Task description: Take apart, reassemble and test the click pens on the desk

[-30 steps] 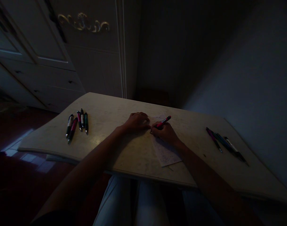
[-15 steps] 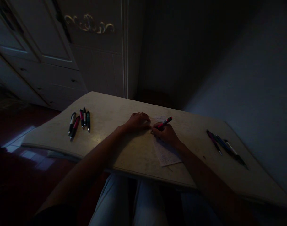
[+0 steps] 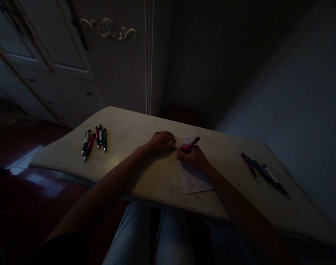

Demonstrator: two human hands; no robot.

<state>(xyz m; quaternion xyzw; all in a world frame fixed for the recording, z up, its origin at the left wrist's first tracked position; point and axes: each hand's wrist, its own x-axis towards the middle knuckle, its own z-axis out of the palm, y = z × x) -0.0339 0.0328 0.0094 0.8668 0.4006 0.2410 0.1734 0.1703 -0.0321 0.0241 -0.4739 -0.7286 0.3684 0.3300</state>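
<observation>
A red pen with a dark end [image 3: 193,142] is gripped in my right hand [image 3: 194,156], its tip down at the left edge of a sheet of paper [image 3: 195,181]. Markings that look like handwriting show on the paper's near part; my right hand and wrist cover its middle. Resting on the tabletop, my left hand [image 3: 162,141] lies just left of the pen tip, thumb and fingers apart around a small gap. It holds nothing that I can see, and its fingertips are close to the paper's left edge.
Several pens [image 3: 97,138] lie in a group on the left of the pale table [image 3: 146,180]. More pens [image 3: 264,173] lie near its right edge. Beyond the table stands a cabinet [image 3: 121,77] with a scrolled ornament; a wall [image 3: 303,110] rises on the right. The scene is dim.
The red pen and my right hand have shifted very slightly left. The camera view has moved a little; my left hand keeps its place.
</observation>
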